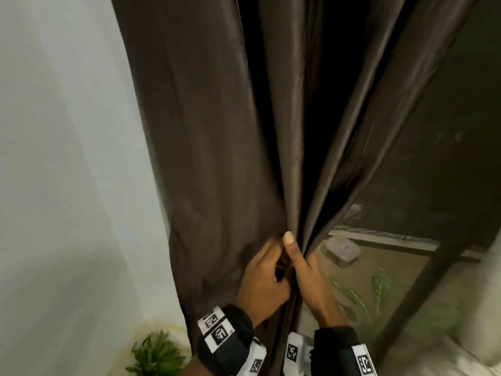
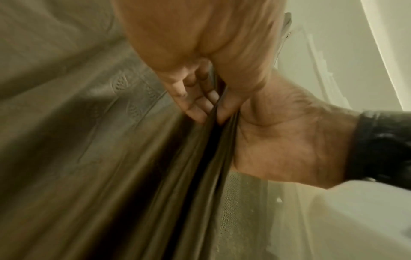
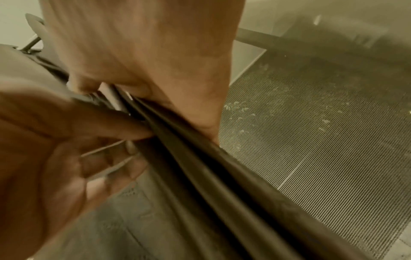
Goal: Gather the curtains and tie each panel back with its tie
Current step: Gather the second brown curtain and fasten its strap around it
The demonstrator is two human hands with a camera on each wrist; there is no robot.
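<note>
Potted plant (image 1: 156, 354) on floor by white wall (image 1: 54, 158), far left. Brown curtain (image 1: 211, 131) hangs beside wall, folds bunched at waist height. Left hand (image 1: 261, 280) pinches pleats, fingers curled. Right hand (image 1: 306, 278) clamps same bunch, thumb up. Mesh screen (image 1: 433, 158) exposed at right. Gathering looks nearly done on this panel; no tie visible, tying not yet begun.

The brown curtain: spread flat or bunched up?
Bunched: the curtain narrows into tight folds where the left hand and right hand grip it.
</note>
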